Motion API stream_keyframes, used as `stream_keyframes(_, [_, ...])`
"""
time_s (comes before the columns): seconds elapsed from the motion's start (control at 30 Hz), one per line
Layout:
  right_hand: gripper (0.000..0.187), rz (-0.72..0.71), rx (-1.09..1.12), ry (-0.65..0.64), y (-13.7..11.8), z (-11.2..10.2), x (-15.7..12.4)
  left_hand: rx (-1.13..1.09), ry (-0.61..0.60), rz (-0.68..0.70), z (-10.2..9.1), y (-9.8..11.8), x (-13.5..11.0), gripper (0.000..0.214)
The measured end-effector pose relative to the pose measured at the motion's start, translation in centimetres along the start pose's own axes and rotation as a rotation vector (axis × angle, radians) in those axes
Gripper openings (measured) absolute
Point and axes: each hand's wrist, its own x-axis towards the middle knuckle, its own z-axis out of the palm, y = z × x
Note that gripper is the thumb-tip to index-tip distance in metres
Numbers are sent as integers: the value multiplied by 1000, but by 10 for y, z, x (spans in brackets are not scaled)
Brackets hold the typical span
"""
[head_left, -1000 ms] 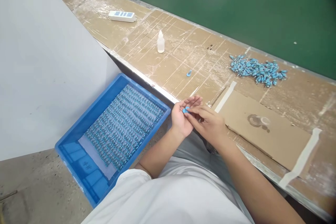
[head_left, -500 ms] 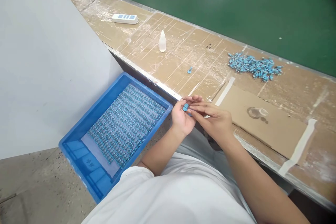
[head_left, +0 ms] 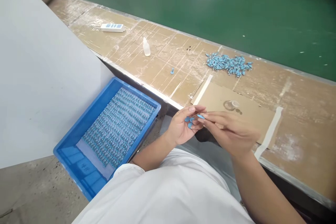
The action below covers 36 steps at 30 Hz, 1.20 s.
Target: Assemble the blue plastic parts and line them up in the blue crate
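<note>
My left hand [head_left: 181, 130] is turned palm up with its fingers curled around several small blue disc components [head_left: 190, 125]. Between the thumb and fingers of my right hand [head_left: 232, 133] is one blue disc component [head_left: 201, 116], pinched just above the left fingers. A thin wire lead points from it toward the left hand. Both hands are at the table's front edge. Farther back lies a heap of similar blue components [head_left: 228, 64], and a single blue component [head_left: 172, 71] stands apart to its left.
At the left, a blue tray [head_left: 73, 159] holds rows of such components on a pale sheet. A small dropper bottle [head_left: 146, 47] and a white power strip [head_left: 112, 27] are on the table. A taped cardboard sheet [head_left: 249, 112] carries a small clear cup [head_left: 231, 104]. Behind runs a green surface [head_left: 168, 5].
My right hand has drawn slightly away from the left palm, with one blue disc component now visible in its pinch. The camera view has shifted, so the table appears farther left.
</note>
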Motion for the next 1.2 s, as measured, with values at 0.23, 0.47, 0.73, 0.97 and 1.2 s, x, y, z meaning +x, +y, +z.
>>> stream_keyframes(0.23, [23,863,712,-42,-11,1,7,169,10,120,4,-13,6,30])
stream_keyframes(0.47, [34,920,801,-79,-1,3,9,326,82,221,3,-17,9,41])
stream_keyframes(0.73, [42,953,754,-228,8,29,23,276,160,411,-9,-9,11,34])
stream_keyframes(0.97, [41,505,-69,44,94,81,82,94,304,511,-22,21,13,18])
stream_keyframes(1.2, [42,188,-532,-204,155,120,138,-16,402,376,-47,32,12,9])
